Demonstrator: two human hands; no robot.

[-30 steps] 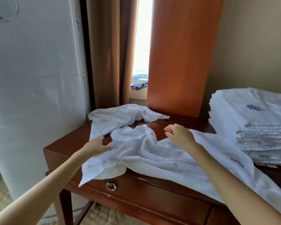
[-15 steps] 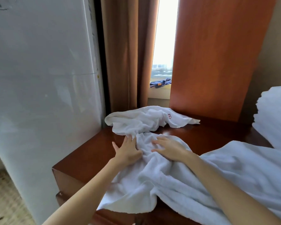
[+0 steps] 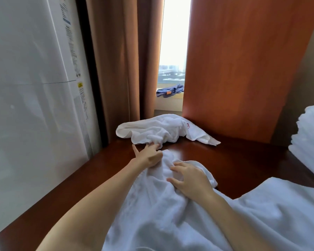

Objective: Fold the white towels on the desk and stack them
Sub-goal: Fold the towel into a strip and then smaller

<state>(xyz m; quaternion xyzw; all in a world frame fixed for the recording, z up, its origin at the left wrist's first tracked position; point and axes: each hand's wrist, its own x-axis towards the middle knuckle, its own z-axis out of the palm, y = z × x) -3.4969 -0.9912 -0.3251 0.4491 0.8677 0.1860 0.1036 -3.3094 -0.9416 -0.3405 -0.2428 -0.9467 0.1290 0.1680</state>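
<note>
Our left hand [image 3: 149, 157], uncurled, touches the far towel [image 3: 163, 131]; our right hand [image 3: 190, 178], splayed, presses the near towel [image 3: 170, 214] on the bench [image 3: 243, 160].

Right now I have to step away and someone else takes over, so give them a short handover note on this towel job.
Left hand: open, fingers touching the near edge of the crumpled far towel at the back of the desk.
Right hand: open, pressing on the bunched near towel, which lies unfolded across the desk front.
Done: a stack of folded towels, partly in view, sits at the right edge.
Left: fold both loose towels and add them to the stack.
</note>
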